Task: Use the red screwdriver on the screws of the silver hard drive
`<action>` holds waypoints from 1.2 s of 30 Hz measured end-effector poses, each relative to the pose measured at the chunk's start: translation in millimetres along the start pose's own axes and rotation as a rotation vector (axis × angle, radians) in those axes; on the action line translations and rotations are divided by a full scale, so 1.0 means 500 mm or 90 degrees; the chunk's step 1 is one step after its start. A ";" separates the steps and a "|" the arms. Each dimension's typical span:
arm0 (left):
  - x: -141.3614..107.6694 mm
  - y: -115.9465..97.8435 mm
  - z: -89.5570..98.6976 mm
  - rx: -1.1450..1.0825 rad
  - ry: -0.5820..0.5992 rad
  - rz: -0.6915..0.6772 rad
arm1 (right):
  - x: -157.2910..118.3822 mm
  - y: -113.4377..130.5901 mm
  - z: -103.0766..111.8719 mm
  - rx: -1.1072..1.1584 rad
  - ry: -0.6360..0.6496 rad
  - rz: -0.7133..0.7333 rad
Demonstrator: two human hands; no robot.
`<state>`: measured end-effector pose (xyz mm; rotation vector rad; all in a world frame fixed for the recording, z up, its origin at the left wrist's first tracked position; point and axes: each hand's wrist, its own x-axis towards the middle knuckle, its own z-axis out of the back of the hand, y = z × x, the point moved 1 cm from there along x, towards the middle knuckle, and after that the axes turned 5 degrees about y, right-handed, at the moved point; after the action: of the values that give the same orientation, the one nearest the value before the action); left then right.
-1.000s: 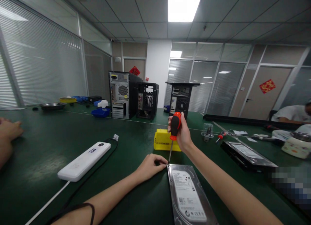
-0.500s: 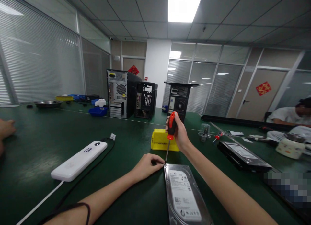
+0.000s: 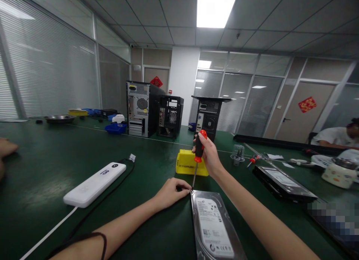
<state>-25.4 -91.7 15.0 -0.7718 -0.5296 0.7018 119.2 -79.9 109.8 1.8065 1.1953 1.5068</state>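
A silver hard drive (image 3: 214,224) with a white label lies flat on the green table in front of me. My right hand (image 3: 211,155) is closed around the red and black handle of a screwdriver (image 3: 199,146). The shaft points down, its tip at the drive's far left corner. Beside that tip, the thumb and fingers of my left hand (image 3: 171,192) are pinched together at the corner. Whatever they grip there is too small to make out. Just beyond, a yellow parts box (image 3: 185,164) stands partly behind the screwdriver.
A white power strip (image 3: 95,185) with cables lies left. Computer cases (image 3: 140,108) stand at the back beside a blue tray (image 3: 116,128). To the right are another hard drive in a black bracket (image 3: 283,181), a second screwdriver (image 3: 253,160) and a patterned jar (image 3: 340,174). Other people sit at both sides.
The screwdriver handle has turned a little in my right hand, showing more black. The whole view has shifted slightly. My left hand keeps its place at the drive's corner.
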 end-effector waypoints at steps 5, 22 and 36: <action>-0.001 -0.002 -0.001 0.001 -0.003 -0.006 | -0.001 0.001 0.000 0.034 0.035 0.014; 0.001 -0.002 -0.001 0.007 -0.004 -0.003 | -0.003 -0.001 -0.011 0.045 0.040 0.032; 0.001 0.003 -0.003 0.003 -0.010 -0.012 | -0.007 -0.004 -0.025 0.065 -0.006 0.059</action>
<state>-24.8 -91.4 13.0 -0.7567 -0.5484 0.6919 106.6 -84.0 109.6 1.9579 1.2189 1.5107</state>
